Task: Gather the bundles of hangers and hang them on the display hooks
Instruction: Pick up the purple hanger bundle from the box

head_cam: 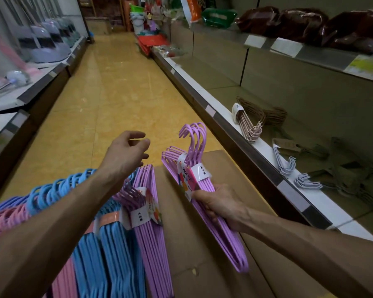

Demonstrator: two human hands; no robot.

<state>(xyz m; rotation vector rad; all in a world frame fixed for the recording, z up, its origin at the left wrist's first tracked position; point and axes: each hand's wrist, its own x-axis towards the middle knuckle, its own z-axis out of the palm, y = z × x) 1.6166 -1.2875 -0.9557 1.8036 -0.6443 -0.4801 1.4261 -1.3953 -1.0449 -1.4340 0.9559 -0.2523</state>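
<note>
- The right hand (211, 203) has its fingers curled round a purple bundle of hangers (200, 183). It holds it by the middle, just under the paper label, and the hooks point up and away.
- The left hand (125, 155) is up in the air over the other bundles. Its fingers are loosely bent and it holds nothing.
- More bundles lie on the cardboard box (202, 244) under the arms: a second purple bundle (149, 222), blue bundles (108, 244) and pink bundles (4, 220) next to each other.
- On the low shelf (224, 117) to the right lie a few other hanger bundles: a pale pink one (248, 123) and grey-white ones (286, 162).
- I cannot see any display hooks here, so the hanging place is not in view.
- What could go wrong: the held bundle is long and gripped by one hand only. I think it could tip and slide down if the grip gets loose.
- The hooks stick out. They could catch on the second purple bundle and drag it off the box.
- If the left hand grabs too many bundles at once, some may slip and fall on the yellow floor (116, 93).
</note>
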